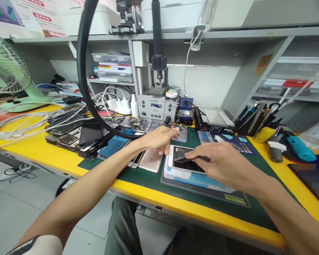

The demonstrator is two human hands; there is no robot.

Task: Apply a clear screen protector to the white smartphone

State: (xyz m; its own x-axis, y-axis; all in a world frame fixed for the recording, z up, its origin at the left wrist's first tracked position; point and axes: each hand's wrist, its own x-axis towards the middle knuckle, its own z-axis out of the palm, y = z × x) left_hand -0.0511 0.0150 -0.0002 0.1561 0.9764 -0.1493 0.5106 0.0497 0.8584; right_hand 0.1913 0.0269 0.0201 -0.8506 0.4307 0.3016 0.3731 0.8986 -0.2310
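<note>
A white phone (pixel 171 161) with a dark screen lies face up on a stack, its upper left end toward my left hand. My right hand (pixel 215 161) is closed around a slim black tool (pixel 181 159), whose flat end rests over the phone's screen; its exact kind is unclear. My left hand (pixel 159 137) hovers left of the phone with the index finger stretched out and the other fingers hanging loosely apart. Beneath it lie a gold phone (pixel 150 161) with its back up and a clear plastic case (pixel 183 134) of small parts.
A grey perforated mat (pixel 202 189) lies under the stack on the green work mat (pixel 138 179). Several phones and disassembled parts (pixel 71 136) pile up at left. Behind stand a soldering station (pixel 155 106) and a white bottle (pixel 134 107). A black hoop (pixel 82 71) crosses the near view.
</note>
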